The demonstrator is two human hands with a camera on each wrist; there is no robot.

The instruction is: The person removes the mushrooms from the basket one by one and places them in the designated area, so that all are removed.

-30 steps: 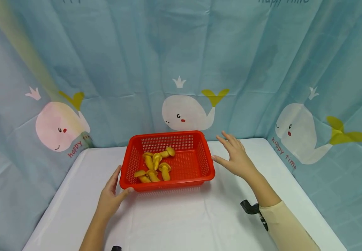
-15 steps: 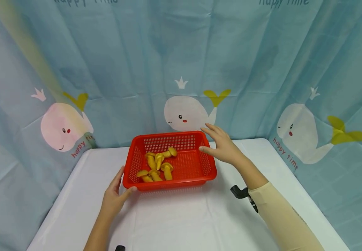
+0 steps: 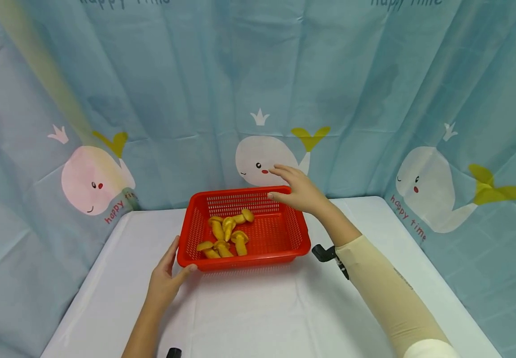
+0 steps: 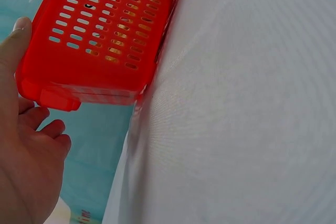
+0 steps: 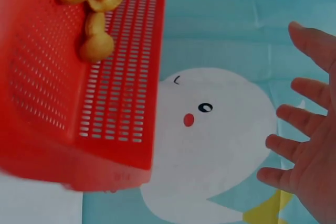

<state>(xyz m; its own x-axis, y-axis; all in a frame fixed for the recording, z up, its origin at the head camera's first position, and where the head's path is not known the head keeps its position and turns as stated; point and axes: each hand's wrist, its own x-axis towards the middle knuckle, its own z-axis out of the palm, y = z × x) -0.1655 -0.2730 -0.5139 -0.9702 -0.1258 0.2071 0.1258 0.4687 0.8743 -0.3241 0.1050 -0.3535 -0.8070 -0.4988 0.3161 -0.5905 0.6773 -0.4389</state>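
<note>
Head view: one red basket (image 3: 251,260) stands near the desk's (image 3: 249,311) far edge, six mushrooms (image 3: 228,227) inside. Left wrist: the left hand (image 4: 29,158), loosely spread, spans its near-left corner, perhaps touching. Right wrist: the right hand (image 5: 315,153) splays, apart from it.

Lettering on the curtain (image 3: 186,74), head view:
- Upper left (image 3: 124,2): dark "happy time", upper part cut off by the top edge of the view.
- Upper right (image 3: 405,2): dark "happy time", likewise cut off at the top.
- Beside the left whale (image 3: 87,181): slanting red lettering (image 3: 117,210), "happy ti", the end lost at a fold.
- Beside the right whale (image 3: 425,191): slanting red lettering (image 3: 407,219), "happy time", readable in full.

Left wrist view: a fragment of red lettering (image 4: 84,216) on the curtain at the lower edge; the word cannot be read.

Unreadable marks: a small dark line on the sleeve (image 3: 385,291), head view; faint marks on the end of the red basket (image 5: 115,167), right wrist view.
</note>
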